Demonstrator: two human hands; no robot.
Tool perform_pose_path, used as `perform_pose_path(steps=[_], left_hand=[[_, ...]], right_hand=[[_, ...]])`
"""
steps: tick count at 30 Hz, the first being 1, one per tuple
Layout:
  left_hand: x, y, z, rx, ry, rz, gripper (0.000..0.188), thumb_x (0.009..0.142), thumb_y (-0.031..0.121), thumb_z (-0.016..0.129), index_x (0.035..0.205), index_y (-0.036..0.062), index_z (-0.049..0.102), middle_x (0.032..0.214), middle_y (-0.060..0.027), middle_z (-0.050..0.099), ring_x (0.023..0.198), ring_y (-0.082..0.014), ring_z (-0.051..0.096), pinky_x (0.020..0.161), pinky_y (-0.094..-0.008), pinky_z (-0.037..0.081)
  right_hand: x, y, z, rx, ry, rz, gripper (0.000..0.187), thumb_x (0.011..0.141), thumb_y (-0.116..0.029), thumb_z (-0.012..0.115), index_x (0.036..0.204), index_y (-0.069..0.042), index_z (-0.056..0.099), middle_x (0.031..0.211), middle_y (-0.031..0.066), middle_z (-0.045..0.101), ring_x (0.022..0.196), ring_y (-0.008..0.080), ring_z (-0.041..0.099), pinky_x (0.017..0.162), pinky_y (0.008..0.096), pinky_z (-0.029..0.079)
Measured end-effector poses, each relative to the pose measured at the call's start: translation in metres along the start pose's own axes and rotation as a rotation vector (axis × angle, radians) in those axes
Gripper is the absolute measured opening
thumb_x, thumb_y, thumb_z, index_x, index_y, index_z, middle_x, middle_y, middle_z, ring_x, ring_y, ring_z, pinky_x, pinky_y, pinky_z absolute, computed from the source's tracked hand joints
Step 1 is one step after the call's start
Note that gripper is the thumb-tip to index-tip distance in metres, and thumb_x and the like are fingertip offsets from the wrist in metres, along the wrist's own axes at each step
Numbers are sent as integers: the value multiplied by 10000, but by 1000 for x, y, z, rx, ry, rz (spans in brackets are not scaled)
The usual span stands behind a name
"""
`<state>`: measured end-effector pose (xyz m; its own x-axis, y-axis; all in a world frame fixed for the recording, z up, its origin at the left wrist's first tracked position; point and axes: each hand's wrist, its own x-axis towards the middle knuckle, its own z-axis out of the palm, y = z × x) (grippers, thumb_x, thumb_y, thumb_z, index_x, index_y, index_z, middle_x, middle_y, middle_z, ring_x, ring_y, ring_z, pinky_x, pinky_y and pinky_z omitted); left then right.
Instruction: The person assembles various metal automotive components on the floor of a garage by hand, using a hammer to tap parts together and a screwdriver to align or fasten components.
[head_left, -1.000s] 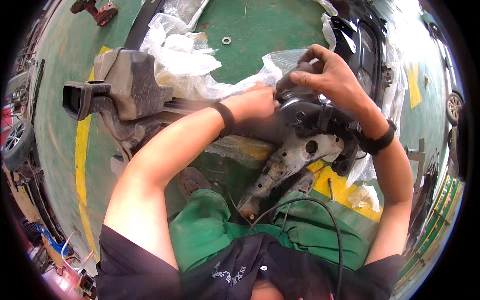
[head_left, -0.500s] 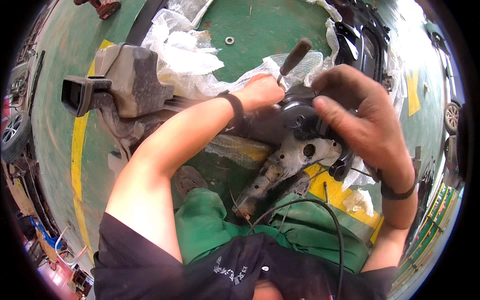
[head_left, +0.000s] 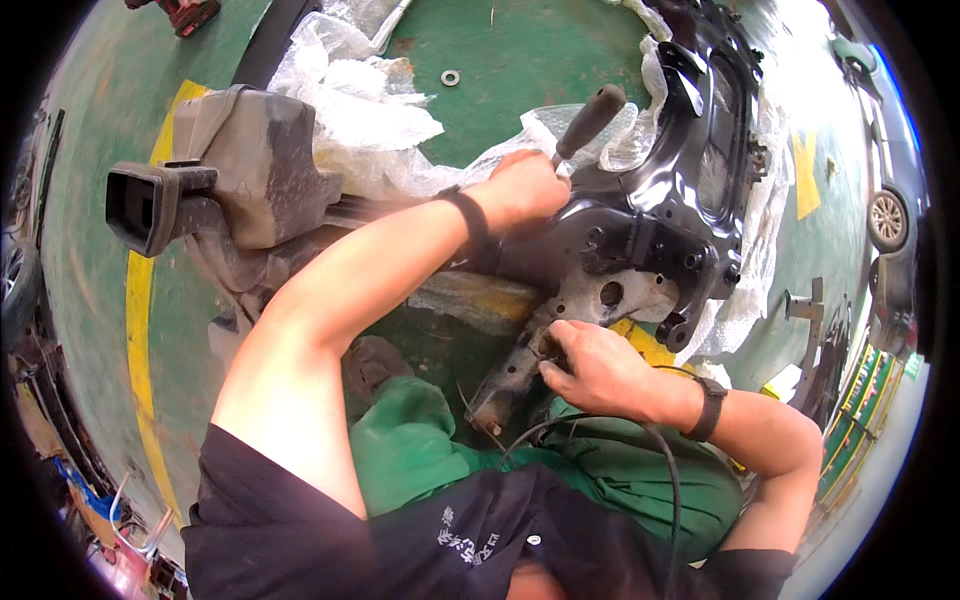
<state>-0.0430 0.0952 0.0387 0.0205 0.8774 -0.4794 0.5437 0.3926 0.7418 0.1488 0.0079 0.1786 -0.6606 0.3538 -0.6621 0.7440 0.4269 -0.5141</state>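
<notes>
My left hand [head_left: 535,187] is closed around the metal shaft of a hand tool. Its dark grey handle [head_left: 592,122] sticks up to the right; the working end is hidden by the fist, over a glossy black metal frame [head_left: 690,165]. Below that frame, a dirty grey metal bracket [head_left: 575,297] with round holes slants toward my knees. My right hand [head_left: 605,370] is at the bracket's right side, fingers curled and thumb close to them. Whatever lies between those fingers is hidden.
A dusty box-shaped duct [head_left: 255,160] with a square mouth stands at left. Crumpled clear wrap [head_left: 375,130] and a metal ring [head_left: 450,77] lie on the green floor. A black cable [head_left: 672,480] arches over my lap. A car wheel [head_left: 888,218] shows at far right.
My right hand has come down and left from the black frame to the bracket, uncovering the frame's right part. My left hand keeps its grip on the tool.
</notes>
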Motion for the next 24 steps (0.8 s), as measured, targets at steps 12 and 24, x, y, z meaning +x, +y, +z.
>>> perform_pose_path(steps=[12,24], left_hand=[[-42,-6,23,215,141,335,337,851,282,634,870,-47,705,841,-309,678,858,-444,693,783,-502,563],[-1,1,6,65,60,-40,399,856,367,586,905,10,757,935,-233,735,920,-349,721,846,-440,553]], right_hand=[[11,27,-6,198,359,100,372,901,-241,662,1130,37,572,1006,287,656,973,451,642,853,508,514],[-13,17,-127,117,431,-42,319,880,-244,698,1028,36,661,906,242,698,841,371,704,774,427,549]])
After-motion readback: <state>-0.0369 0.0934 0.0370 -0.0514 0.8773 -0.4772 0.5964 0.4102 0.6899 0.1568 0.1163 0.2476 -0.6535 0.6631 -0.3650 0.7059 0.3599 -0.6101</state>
